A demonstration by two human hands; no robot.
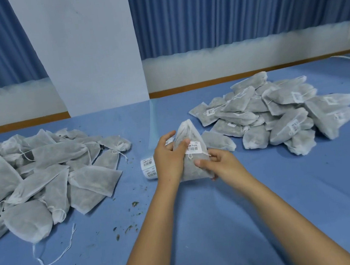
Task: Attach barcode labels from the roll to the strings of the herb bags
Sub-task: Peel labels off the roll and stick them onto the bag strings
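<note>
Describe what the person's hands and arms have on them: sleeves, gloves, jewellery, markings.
Nothing is worn on either. The left hand and right hand are bare, with no gloves and no rings showing. The left forearm and right forearm are uncovered all the way to the bottom edge of the picture: no sleeve, cuff, watch or bracelet shows, and no markings are visible.

bright, even, cool light with a blue cast all over; no glare. soft faint shadows lie on the worktop (312,203) under the forearms (160,234) and round the bag piles (30,173). wide-angle bend bows the curtains (219,4) and the worktop's far edge near the sides. the curtain hems look smeared, far bags soft
</note>
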